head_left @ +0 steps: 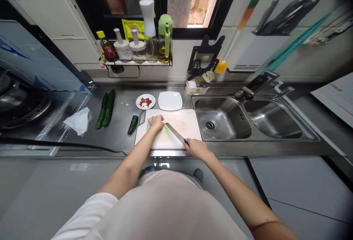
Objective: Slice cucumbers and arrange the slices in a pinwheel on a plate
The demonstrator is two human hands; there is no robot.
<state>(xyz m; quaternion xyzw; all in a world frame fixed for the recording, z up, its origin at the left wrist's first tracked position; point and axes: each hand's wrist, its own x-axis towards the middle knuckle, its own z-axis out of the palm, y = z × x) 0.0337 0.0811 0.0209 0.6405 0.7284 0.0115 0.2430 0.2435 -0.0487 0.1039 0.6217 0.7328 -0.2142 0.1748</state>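
Note:
My right hand (197, 148) is closed round the black handle of a kitchen knife (175, 133), its blade slanting up and left over the white cutting board (182, 122). My left hand (157, 122) bends its fingers down over a cucumber piece (148, 125), most of which is hidden beneath it. A pale green cucumber slice (166, 126) lies by the knife tip, close to the left fingers. Off the board's left side rests a cut cucumber half (132, 124). Farther left are two whole dark green cucumbers (105, 109), side by side.
Behind the board stand a plate with chopped red bits (145, 106) and a white square plate (170, 101). A steel double sink (223, 118) is on the right. At left lie a crumpled white cloth or tissue (78, 121) and a stove (24, 103). A bottle rack (138, 63) hangs above.

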